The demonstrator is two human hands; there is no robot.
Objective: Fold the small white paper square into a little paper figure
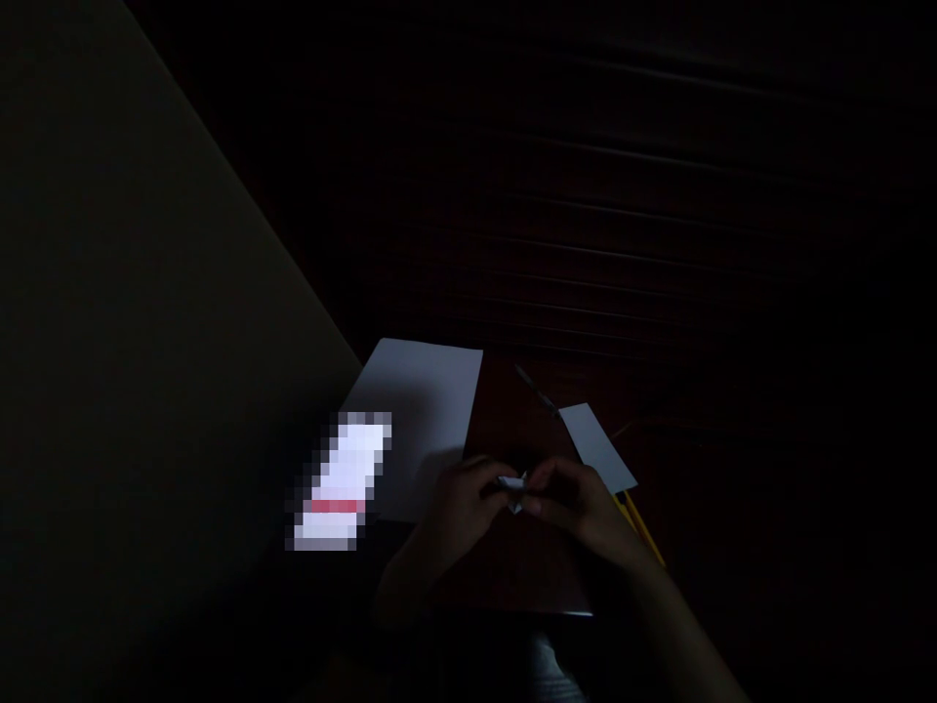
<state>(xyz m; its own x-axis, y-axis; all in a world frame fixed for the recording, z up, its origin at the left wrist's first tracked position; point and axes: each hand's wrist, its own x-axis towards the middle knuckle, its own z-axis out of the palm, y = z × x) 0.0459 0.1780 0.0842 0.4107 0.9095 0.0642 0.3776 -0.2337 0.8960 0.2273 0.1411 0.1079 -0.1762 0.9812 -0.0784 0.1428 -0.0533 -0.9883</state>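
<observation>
In dim light, a small folded piece of white paper (514,483) is pinched between both hands above the dark table (527,576). My left hand (468,495) grips its left side with thumb and fingers. On its right side, my right hand (575,498) is closed on the same paper, thumb below and fingers above. Folds and a pointed lower tip show on the piece, but the fingers cover much of it.
A large white sheet (421,391) lies left of the hands, with a glowing, pixelated screen-like shape (344,478) over its lower left. A smaller white sheet (596,449), a dark pen-like stick (537,391) and a yellow object (644,530) lie to the right. A pale wall (146,342) borders the left.
</observation>
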